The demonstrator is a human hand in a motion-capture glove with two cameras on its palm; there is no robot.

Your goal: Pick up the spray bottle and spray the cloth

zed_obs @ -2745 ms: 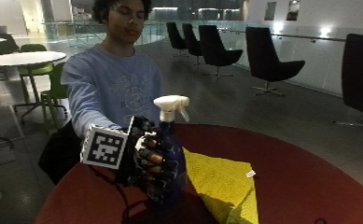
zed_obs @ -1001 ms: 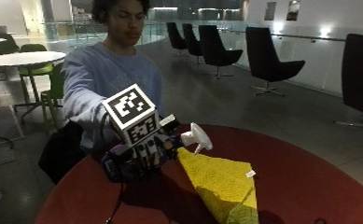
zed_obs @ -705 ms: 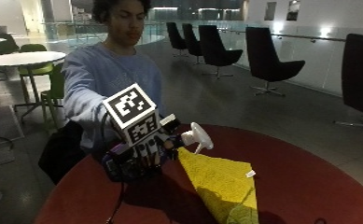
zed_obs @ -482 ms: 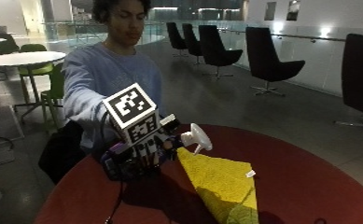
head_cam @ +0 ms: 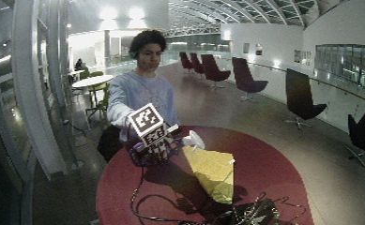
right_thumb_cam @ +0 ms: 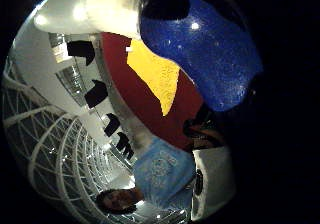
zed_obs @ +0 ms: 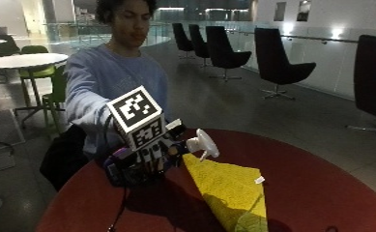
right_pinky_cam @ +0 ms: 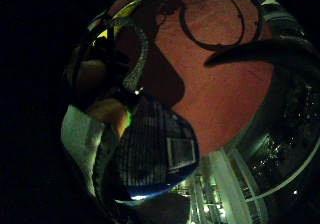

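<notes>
a person in a pale blue sweatshirt (zed_obs: 104,92) stands behind a round, matte red tabletop (zed_obs: 316,193) in the lower half of the outside view. the gloved right hand (zed_obs: 150,157), left of centre in that frame, has its fingers curled round a spray bottle (zed_obs: 187,145) and holds it tipped over, lifted off the tabletop. the bottle's white plastic spray head (zed_obs: 202,143) points toward the right of the frame, just above the near corner of a yellow cloth (zed_obs: 229,186). the cloth lies flat on the red surface as a long, tapering sheet with a fine woven grain and a small white tag (zed_obs: 259,180) at its right edge.

the thumb side palm view shows the bottle's glossy, speckled blue body (right_thumb_cam: 205,54) and smooth white neck (right_thumb_cam: 95,9) close against the palm, with the cloth (right_thumb_cam: 155,74) spread on the tabletop beyond. in the little finger side palm view the bottle's rounded blue base carries a printed label (right_pinky_cam: 150,154).
</notes>
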